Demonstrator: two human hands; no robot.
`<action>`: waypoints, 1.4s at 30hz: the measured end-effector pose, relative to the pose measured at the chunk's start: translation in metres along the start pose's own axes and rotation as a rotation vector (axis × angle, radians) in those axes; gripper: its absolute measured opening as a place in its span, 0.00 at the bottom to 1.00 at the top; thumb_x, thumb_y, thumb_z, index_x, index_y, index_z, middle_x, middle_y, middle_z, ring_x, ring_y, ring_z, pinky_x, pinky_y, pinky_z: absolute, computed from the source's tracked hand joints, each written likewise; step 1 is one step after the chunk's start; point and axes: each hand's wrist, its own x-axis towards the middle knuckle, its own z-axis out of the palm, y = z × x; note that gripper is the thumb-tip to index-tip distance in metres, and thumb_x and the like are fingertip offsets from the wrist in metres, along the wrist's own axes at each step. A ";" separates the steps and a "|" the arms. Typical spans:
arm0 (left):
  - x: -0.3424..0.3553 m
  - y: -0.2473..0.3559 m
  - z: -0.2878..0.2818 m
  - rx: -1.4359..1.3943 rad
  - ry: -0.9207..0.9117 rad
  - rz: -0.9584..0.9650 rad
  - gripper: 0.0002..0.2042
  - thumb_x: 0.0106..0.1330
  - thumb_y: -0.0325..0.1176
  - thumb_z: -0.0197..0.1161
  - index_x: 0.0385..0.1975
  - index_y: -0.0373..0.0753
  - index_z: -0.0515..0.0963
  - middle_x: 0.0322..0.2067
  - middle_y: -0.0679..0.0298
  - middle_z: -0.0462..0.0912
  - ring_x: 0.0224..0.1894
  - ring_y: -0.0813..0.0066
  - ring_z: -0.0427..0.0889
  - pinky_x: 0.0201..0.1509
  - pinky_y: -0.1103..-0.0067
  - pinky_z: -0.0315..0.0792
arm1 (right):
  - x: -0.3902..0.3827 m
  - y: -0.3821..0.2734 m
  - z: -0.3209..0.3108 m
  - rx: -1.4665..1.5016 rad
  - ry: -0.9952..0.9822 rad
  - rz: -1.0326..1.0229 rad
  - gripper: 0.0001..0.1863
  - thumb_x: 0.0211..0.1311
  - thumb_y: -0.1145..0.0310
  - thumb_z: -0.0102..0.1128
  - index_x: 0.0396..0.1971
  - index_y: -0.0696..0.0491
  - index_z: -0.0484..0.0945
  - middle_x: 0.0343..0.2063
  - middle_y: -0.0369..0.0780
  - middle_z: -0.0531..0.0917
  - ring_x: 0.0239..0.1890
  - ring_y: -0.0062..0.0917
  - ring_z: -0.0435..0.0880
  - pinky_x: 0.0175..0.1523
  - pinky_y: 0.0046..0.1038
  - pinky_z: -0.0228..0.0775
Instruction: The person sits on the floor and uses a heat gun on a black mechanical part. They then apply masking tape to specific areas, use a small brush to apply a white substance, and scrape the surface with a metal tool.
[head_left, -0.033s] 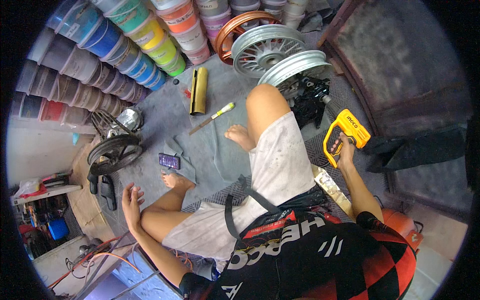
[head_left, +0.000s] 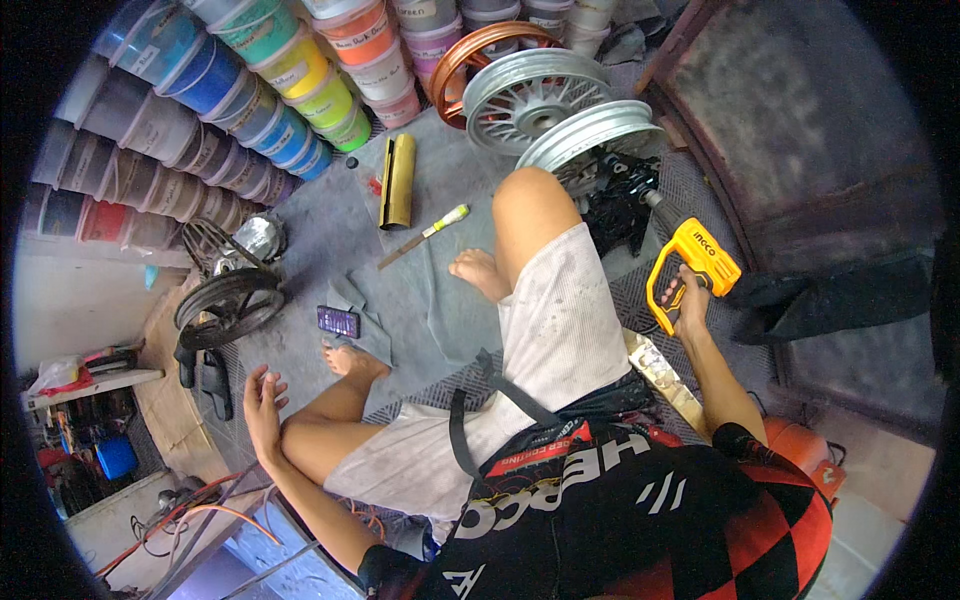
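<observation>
My right hand (head_left: 688, 306) is wrapped round the handle of a yellow and black heat gun (head_left: 708, 258). The gun's metal nozzle points up and left, toward a cluster of black parts (head_left: 618, 200) under the silver wheel rims. By my left knee, my left hand (head_left: 265, 408) is raised with its fingers loosely apart and nothing in it. On the grey mat between my feet and the rims lie a file with a white and green handle (head_left: 446, 222), a rolled gold sheet (head_left: 398, 182) and a phone (head_left: 339, 322) on a grey cloth.
Stacked tubs of coloured powder (head_left: 290, 75) line the far left. Silver rims (head_left: 535, 105) and a copper-coloured rim (head_left: 450, 75) stand at the back. A black wheel (head_left: 230, 305) lies at left near black slippers (head_left: 214, 385). A foil-wrapped bar (head_left: 665, 382) sits by my right forearm; a dark panel (head_left: 820, 150) borders the right.
</observation>
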 end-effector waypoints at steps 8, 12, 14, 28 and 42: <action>-0.002 0.006 0.001 -0.011 -0.005 -0.011 0.18 0.73 0.39 0.57 0.57 0.37 0.71 0.43 0.64 0.80 0.42 0.77 0.80 0.41 0.79 0.74 | -0.001 -0.001 0.002 -0.009 0.025 0.011 0.11 0.64 0.63 0.63 0.33 0.52 0.72 0.18 0.36 0.75 0.16 0.22 0.75 0.20 0.26 0.72; -0.002 0.005 0.000 -0.018 -0.014 0.001 0.18 0.73 0.39 0.57 0.57 0.37 0.71 0.43 0.64 0.80 0.42 0.76 0.80 0.41 0.79 0.74 | 0.000 -0.001 0.002 -0.013 0.027 0.013 0.11 0.64 0.62 0.64 0.33 0.52 0.73 0.18 0.36 0.75 0.15 0.23 0.75 0.20 0.26 0.72; -0.002 0.005 0.000 -0.018 -0.014 0.004 0.18 0.73 0.39 0.57 0.58 0.37 0.71 0.44 0.64 0.80 0.42 0.76 0.80 0.41 0.79 0.74 | 0.000 -0.001 0.002 -0.013 0.034 0.013 0.11 0.64 0.62 0.64 0.33 0.52 0.73 0.18 0.35 0.75 0.15 0.23 0.75 0.20 0.27 0.72; -0.003 0.007 0.002 0.002 0.003 -0.008 0.18 0.73 0.39 0.57 0.58 0.37 0.71 0.44 0.63 0.79 0.42 0.77 0.79 0.41 0.80 0.74 | -0.001 0.000 0.001 -0.004 0.010 0.004 0.12 0.64 0.62 0.64 0.35 0.52 0.72 0.19 0.35 0.75 0.15 0.22 0.75 0.20 0.26 0.72; -0.003 0.010 0.004 0.015 0.017 -0.002 0.18 0.73 0.39 0.57 0.58 0.37 0.71 0.44 0.62 0.80 0.42 0.75 0.80 0.41 0.79 0.74 | -0.003 0.001 0.001 -0.029 -0.002 -0.013 0.11 0.64 0.62 0.64 0.34 0.51 0.73 0.18 0.35 0.75 0.15 0.22 0.75 0.20 0.25 0.72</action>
